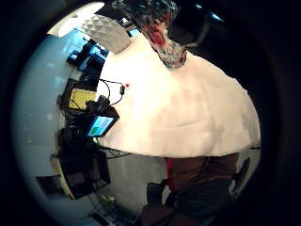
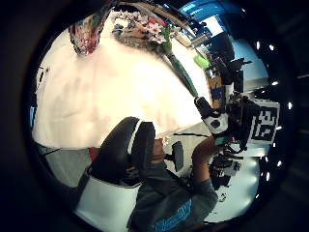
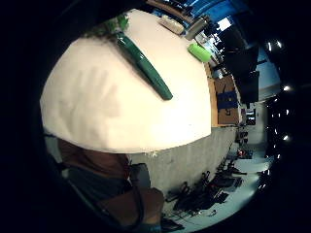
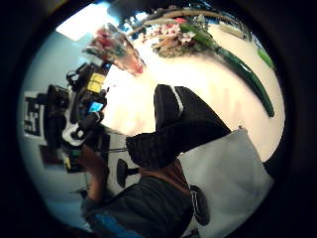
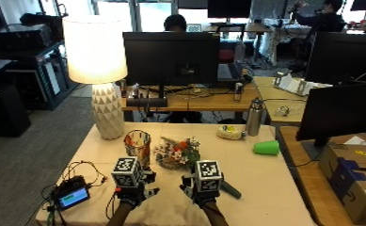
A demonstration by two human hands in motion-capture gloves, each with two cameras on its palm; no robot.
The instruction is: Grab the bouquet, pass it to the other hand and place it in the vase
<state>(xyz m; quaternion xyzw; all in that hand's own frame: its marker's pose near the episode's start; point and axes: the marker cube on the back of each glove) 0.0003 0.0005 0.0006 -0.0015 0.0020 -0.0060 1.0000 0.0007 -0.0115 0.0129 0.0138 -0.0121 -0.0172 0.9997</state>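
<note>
The bouquet (image 5: 178, 153) lies on the white tablecloth (image 5: 264, 188), its pink and red flowers beside the vase and its green wrapped stem (image 5: 230, 190) pointing toward the table's front. The patterned glass vase (image 5: 137, 146) stands upright just left of the flowers. My left hand (image 5: 132, 195) hovers in front of the vase, fingers relaxed, holding nothing. My right hand (image 5: 201, 196) hovers beside the stem's end, also holding nothing. The palm views show the vase (image 1: 160, 33), the flowers (image 2: 149, 30) and the stem (image 3: 143, 63) lying apart from both palms.
A lit lamp (image 5: 101, 70) stands at the table's back left. A green cup (image 5: 267, 147), a metal bottle (image 5: 253, 117) and a yellowish roll (image 5: 231, 133) sit at the back right. A small screen device with cables (image 5: 72, 196) lies at the front left corner.
</note>
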